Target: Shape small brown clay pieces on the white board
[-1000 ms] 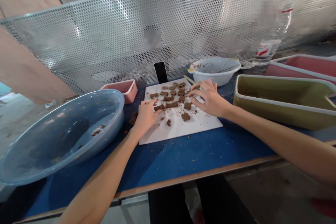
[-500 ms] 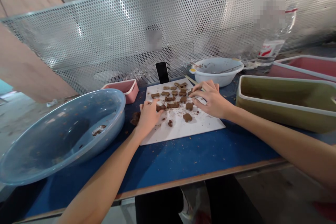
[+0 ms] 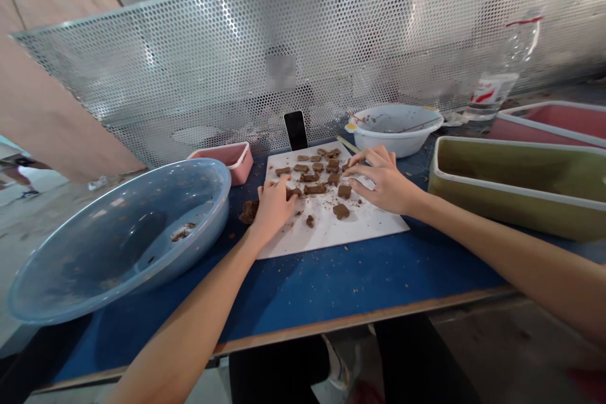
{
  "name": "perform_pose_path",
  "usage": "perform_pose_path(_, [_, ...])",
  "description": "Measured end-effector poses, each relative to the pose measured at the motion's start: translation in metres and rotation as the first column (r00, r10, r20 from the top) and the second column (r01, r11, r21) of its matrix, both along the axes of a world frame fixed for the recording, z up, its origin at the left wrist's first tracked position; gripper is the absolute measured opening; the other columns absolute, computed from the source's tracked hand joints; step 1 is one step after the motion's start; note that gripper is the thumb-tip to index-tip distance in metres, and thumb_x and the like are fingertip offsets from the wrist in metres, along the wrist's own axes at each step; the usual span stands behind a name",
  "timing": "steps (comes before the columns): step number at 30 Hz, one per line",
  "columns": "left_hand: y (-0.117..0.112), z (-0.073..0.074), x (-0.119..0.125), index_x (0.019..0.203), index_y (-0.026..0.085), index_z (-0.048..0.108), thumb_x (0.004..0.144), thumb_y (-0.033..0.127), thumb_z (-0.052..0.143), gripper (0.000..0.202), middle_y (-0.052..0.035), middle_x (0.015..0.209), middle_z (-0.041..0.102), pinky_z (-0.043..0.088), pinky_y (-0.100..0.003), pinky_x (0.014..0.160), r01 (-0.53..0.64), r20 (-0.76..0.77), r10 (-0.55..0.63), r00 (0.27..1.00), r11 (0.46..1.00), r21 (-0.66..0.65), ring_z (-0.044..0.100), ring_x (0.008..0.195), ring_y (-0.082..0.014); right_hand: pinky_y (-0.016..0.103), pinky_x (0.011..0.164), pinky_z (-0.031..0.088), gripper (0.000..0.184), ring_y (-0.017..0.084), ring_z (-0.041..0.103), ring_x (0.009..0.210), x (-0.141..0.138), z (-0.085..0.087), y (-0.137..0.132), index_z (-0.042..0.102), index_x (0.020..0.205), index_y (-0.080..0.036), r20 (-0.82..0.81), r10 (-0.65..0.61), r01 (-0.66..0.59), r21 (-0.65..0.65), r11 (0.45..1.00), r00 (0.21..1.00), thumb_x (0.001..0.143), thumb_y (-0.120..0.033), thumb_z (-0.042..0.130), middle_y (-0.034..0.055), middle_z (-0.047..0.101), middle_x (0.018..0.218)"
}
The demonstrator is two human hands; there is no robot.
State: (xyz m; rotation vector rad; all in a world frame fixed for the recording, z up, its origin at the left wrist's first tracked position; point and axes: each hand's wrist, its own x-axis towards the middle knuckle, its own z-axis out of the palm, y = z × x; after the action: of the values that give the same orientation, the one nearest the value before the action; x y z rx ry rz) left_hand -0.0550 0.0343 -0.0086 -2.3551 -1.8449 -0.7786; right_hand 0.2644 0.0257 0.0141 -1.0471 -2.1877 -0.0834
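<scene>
On the white board (image 3: pixel 331 237), many brown pieces (image 3: pixel 315 189) look already shaped; at its left, one rough lump (image 3: pixel 248 212) seems unshaped. Our left hand (image 3: pixel 275 203) and right hand (image 3: pixel 382 182) curl among pieces; gripping, we cannot tell.

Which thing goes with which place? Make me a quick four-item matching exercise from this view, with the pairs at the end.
1. Small brown pieces
2. Phone
3. Blue basin
4. Olive trough

A. Right of the right hand
B. Standing just beyond the white board
C. Left of the left hand
D. Spread on the white board

Pairs: 1-D, 2-B, 3-C, 4-A
</scene>
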Motion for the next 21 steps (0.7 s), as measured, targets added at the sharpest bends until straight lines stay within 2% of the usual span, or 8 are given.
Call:
perform_pose_path(4, [-0.002, 0.004, 0.002, 0.15, 0.022, 0.062, 0.101, 0.018, 0.073, 0.05, -0.0126, 0.109, 0.086, 0.047, -0.065, 0.116, -0.007, 0.051, 0.008, 0.999, 1.0, -0.026, 0.066, 0.134, -0.0462, 0.066, 0.109, 0.045, 0.029, 0.041, 0.058, 0.131, 0.0, -0.001, 0.0, 0.084, 0.118, -0.03, -0.01, 0.006, -0.006, -0.003, 1.0, 1.0, 0.113, -0.042, 0.058, 0.0148, 0.073, 0.134])
perform_pose_path(7, [-0.004, 0.013, 0.001, 0.15, 0.022, 0.06, 0.102, 0.019, 0.073, 0.049, -0.0119, 0.111, 0.086, 0.049, -0.063, 0.116, 0.016, 0.155, -0.008, 0.988, 0.999, -0.052, 0.069, 0.132, -0.0429, 0.065, 0.109, 0.045, 0.029, 0.04, 0.058, 0.131, 0.0, -0.002, 0.001, 0.084, 0.118, -0.031, -0.017, 0.003, -0.002, 0.006, 1.0, 1.0, 0.113, -0.042, 0.058, 0.0141, 0.073, 0.133])
perform_pose_path(9, [-0.008, 0.02, -0.001, 0.148, 0.023, 0.061, 0.104, 0.023, 0.072, 0.045, -0.0112, 0.112, 0.087, 0.054, -0.056, 0.111, 0.066, 0.29, -0.035, 0.957, 0.993, -0.098, 0.076, 0.12, -0.0378, 0.064, 0.108, 0.046, 0.029, 0.04, 0.059, 0.13, 0.0, -0.003, 0.001, 0.084, 0.118, -0.031, -0.021, -0.001, 0.001, 0.009, 1.0, 1.0, 0.113, -0.043, 0.058, 0.0141, 0.073, 0.133])
perform_pose_path(11, [-0.015, 0.029, -0.001, 0.146, 0.023, 0.062, 0.106, 0.03, 0.071, 0.041, -0.01, 0.109, 0.086, 0.059, -0.049, 0.099, 0.134, 0.455, -0.031, 0.89, 0.971, -0.197, 0.08, 0.103, -0.0327, 0.063, 0.108, 0.046, 0.03, 0.04, 0.059, 0.13, 0.0, -0.003, 0.0, 0.085, 0.117, -0.03, -0.027, 0.006, -0.006, 0.007, 1.0, 1.0, 0.114, -0.043, 0.058, 0.014, 0.072, 0.133])
perform_pose_path(14, [-0.026, 0.042, 0.001, 0.14, 0.024, 0.068, 0.107, 0.036, 0.07, 0.035, -0.0072, 0.103, 0.084, 0.059, -0.041, 0.086, 0.242, 0.619, 0.018, 0.785, 0.911, -0.335, 0.08, 0.092, -0.0288, 0.061, 0.11, 0.046, 0.031, 0.038, 0.06, 0.13, -0.002, -0.001, -0.004, 0.084, 0.119, -0.03, -0.027, 0.059, -0.059, -0.009, 0.998, 0.998, 0.115, -0.046, 0.057, 0.0133, 0.071, 0.134])
perform_pose_path(17, [-0.037, 0.049, 0.007, 0.133, 0.023, 0.074, 0.103, 0.037, 0.075, 0.033, -0.0057, 0.102, 0.082, 0.059, -0.039, 0.09, 0.367, 0.693, 0.023, 0.721, 0.835, -0.41, 0.078, 0.093, -0.0259, 0.062, 0.116, 0.044, 0.034, 0.036, 0.06, 0.132, -0.005, 0.002, -0.011, 0.082, 0.13, -0.03, 0.008, 0.16, -0.159, -0.059, 0.985, 0.987, 0.114, -0.051, 0.06, 0.0131, 0.072, 0.134])
perform_pose_path(21, [-0.045, 0.05, 0.015, 0.131, 0.019, 0.072, 0.1, 0.037, 0.079, 0.037, -0.0065, 0.096, 0.081, 0.058, -0.039, 0.093, 0.515, 0.764, 0.074, 0.642, 0.696, -0.5, 0.076, 0.088, -0.0231, 0.061, 0.119, 0.043, 0.046, 0.036, 0.061, 0.133, -0.014, 0.006, -0.022, 0.077, 0.143, -0.03, 0.059, 0.275, -0.262, -0.168, 0.95, 0.96, 0.109, -0.06, 0.069, 0.0128, 0.073, 0.137])
